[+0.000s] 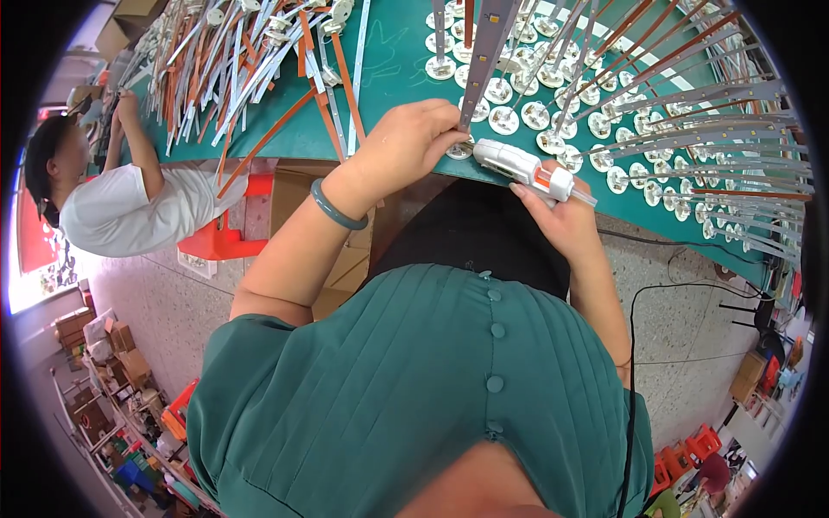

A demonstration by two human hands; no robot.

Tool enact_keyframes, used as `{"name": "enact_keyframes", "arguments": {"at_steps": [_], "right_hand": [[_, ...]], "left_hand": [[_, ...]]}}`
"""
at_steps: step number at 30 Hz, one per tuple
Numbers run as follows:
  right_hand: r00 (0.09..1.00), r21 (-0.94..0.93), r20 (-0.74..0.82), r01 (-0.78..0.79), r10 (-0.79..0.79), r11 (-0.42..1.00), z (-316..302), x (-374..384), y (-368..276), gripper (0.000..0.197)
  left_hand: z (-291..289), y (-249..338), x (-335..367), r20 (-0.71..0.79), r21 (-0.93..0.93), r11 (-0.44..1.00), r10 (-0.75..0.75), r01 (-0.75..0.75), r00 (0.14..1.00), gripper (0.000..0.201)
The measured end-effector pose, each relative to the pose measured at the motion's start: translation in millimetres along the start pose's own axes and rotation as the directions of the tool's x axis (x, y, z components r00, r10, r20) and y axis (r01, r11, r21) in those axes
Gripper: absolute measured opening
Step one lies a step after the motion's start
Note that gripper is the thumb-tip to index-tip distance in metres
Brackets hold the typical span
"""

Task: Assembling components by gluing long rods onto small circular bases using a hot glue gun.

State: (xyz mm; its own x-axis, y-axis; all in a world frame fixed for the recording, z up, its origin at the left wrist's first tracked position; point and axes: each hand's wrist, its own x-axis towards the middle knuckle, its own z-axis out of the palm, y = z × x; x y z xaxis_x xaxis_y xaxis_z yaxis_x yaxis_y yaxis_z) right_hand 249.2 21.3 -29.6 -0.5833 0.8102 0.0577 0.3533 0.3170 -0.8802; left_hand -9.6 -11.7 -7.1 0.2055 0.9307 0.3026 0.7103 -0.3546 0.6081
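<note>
My left hand, with a bracelet at its wrist, is closed at the table's near edge. Its thumb and fingers pinch the low end of an LED strip that stands up from the table. A small round white base sits at the foot of that strip, partly hidden by my fingertips. My right hand is wrapped round a white glue gun with an orange part and a clear stick at its rear. The gun's nozzle points left, close to the base and my left fingertips.
Rows of round white bases with upright strips fill the right of the green table. Loose strips lie heaped at the left. A black cable hangs at my right. Another person works beyond a red stool.
</note>
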Motion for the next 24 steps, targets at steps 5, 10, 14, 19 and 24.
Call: {"name": "enact_keyframes", "arguments": {"at_steps": [5, 10, 14, 19, 24], "right_hand": [[1.000, -0.022, 0.010, -0.005, 0.005, 1.000, 2, -3, 3, 0.017], [0.999, -0.057, 0.039, -0.023, 0.025, 0.998, 2, -3, 7, 0.019], [0.999, -0.009, -0.026, -0.021, 0.021, 1.000, 6, -3, 12, 0.023], [0.996, 0.057, -0.091, -0.006, 0.011, 0.998, 2, -6, 14, 0.026], [0.985, 0.411, 0.067, -0.172, 0.159, 0.895, -16, -8, 14, 0.038]], "left_hand": [[-1, 1, 0, 0.000, -0.011, 1.000, -0.002, 0.002, 1.000, 0.009], [2, -2, 0, -0.030, -0.036, 0.999, 0.032, -0.033, 0.999, 0.010], [4, -4, 0, -0.036, -0.045, 0.998, 0.036, -0.038, 0.999, 0.010], [-2, 3, 1, 0.001, -0.004, 1.000, -0.003, 0.003, 1.000, 0.008], [-12, 13, -2, 0.084, -0.108, 0.992, -0.058, 0.067, 0.995, 0.011]]}}
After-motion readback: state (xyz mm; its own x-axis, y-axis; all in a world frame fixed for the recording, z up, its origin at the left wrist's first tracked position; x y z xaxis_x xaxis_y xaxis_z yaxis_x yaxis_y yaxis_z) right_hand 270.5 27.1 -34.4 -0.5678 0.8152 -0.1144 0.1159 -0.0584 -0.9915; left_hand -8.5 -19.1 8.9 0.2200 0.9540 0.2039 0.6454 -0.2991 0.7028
